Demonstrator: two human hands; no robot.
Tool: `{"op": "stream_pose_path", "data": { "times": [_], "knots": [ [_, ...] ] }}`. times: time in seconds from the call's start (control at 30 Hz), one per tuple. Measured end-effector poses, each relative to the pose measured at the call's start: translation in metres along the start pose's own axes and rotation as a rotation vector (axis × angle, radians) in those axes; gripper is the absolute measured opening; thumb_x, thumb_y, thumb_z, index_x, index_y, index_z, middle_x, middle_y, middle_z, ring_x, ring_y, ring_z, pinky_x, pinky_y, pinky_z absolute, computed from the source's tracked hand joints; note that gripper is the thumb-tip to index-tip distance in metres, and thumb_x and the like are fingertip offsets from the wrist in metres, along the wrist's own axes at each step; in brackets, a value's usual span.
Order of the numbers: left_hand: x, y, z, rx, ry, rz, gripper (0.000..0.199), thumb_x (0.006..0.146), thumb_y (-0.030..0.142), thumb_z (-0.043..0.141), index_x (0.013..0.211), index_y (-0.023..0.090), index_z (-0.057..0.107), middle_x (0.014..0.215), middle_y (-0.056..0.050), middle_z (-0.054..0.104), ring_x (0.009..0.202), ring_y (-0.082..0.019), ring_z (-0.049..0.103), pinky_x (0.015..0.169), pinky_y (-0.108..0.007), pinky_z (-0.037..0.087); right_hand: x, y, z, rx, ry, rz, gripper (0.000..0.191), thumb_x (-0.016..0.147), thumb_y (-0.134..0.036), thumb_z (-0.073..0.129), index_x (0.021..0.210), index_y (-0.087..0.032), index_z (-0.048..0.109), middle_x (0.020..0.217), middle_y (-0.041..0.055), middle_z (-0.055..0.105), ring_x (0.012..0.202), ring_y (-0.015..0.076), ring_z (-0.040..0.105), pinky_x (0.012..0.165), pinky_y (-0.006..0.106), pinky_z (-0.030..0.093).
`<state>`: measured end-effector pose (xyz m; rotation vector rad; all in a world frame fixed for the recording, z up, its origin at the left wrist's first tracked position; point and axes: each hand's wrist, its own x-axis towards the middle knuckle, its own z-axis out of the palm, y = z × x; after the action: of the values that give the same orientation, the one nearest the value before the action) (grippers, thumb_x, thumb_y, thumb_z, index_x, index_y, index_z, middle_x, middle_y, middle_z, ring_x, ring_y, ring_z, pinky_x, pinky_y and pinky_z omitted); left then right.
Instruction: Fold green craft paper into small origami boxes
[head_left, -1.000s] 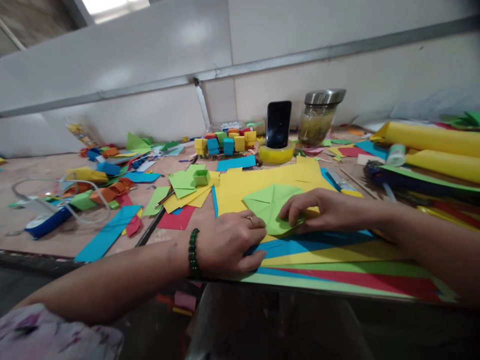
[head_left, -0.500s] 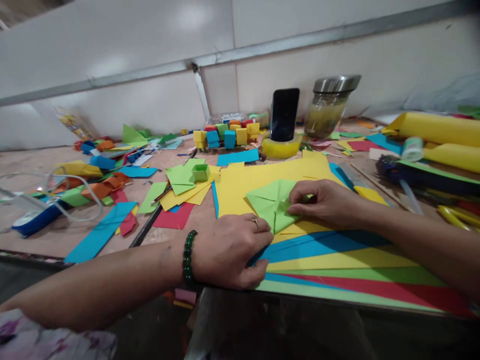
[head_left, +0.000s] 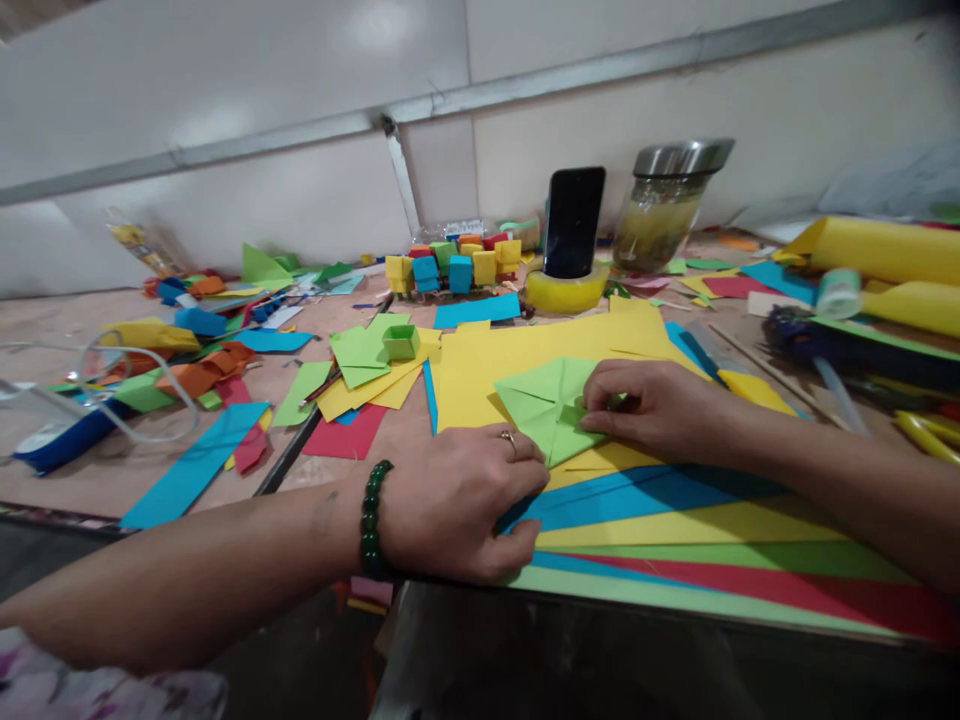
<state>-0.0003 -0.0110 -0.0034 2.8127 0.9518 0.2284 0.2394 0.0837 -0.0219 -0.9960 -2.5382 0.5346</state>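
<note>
A light green square of paper (head_left: 541, 390), creased toward its middle, lies on a stack of coloured sheets. My right hand (head_left: 637, 408) pinches a flap at its right side between thumb and fingertips. Resting on the stack at the paper's lower left corner is my left hand (head_left: 469, 505), its thumb and forefinger apart and its fingertips against that corner. Under the green paper are yellow sheets (head_left: 495, 365), with a blue sheet (head_left: 600, 503) and other colours fanned out toward the table's front edge.
Behind the stack, a phone (head_left: 574, 222) leans upright in a yellow tape roll (head_left: 566, 290), beside a lidded glass jar (head_left: 664, 215). Small folded paper blocks (head_left: 461, 272) stand in rows. A small green paper box (head_left: 401, 342) sits on scraps. At the right lie yellow-handled scissors (head_left: 926, 435).
The view has shifted slightly. Both hands keep nearly the same hold and place on the green paper, with no clear new fold.
</note>
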Motion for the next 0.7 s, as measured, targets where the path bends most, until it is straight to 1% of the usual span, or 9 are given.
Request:
{"op": "stream_pose_path", "data": {
  "times": [0.13,0.37,0.53,0.7],
  "knots": [
    [0.001,0.0018,-0.0003,0.005,-0.005,-0.027,0.024,0.084,0.029,0.049,0.103,0.017,0.057,0.092,-0.008,0.063,0.087,-0.019,0.059,0.081,-0.03,0.049,-0.0004,0.0003,0.0004,-0.003,-0.007,-0.016,0.025,0.081,-0.041,0.06,0.068,-0.02,0.061,0.074,0.0038,0.061,0.069,0.0158,0.055,0.065,0.028,0.042],
    [0.0014,0.0016,0.0009,0.004,0.003,0.007,0.028,0.083,0.029,0.05,0.107,0.018,0.059,0.103,-0.01,0.063,0.094,-0.022,0.059,0.085,-0.033,0.05,-0.0007,-0.0006,0.0006,0.025,-0.023,0.028,0.027,0.081,-0.044,0.06,0.069,-0.02,0.061,0.075,0.0041,0.061,0.068,0.0164,0.055,0.063,0.029,0.041],
    [0.0012,0.0014,0.0011,0.008,0.009,0.012,0.029,0.083,0.03,0.05,0.108,0.018,0.06,0.104,-0.01,0.063,0.095,-0.022,0.059,0.085,-0.033,0.05,0.0006,-0.0019,0.0,0.04,-0.008,0.037,0.027,0.079,-0.045,0.06,0.067,-0.02,0.061,0.073,0.0041,0.061,0.067,0.0166,0.054,0.063,0.03,0.04],
    [0.0019,0.0017,0.0,0.01,-0.01,0.008,0.028,0.084,0.03,0.05,0.107,0.018,0.06,0.103,-0.01,0.062,0.094,-0.022,0.059,0.084,-0.034,0.05,0.001,-0.0018,0.0002,0.042,-0.017,0.063,0.029,0.079,-0.046,0.059,0.067,-0.02,0.061,0.073,0.004,0.061,0.069,0.0175,0.055,0.064,0.03,0.041]
  ]
}}
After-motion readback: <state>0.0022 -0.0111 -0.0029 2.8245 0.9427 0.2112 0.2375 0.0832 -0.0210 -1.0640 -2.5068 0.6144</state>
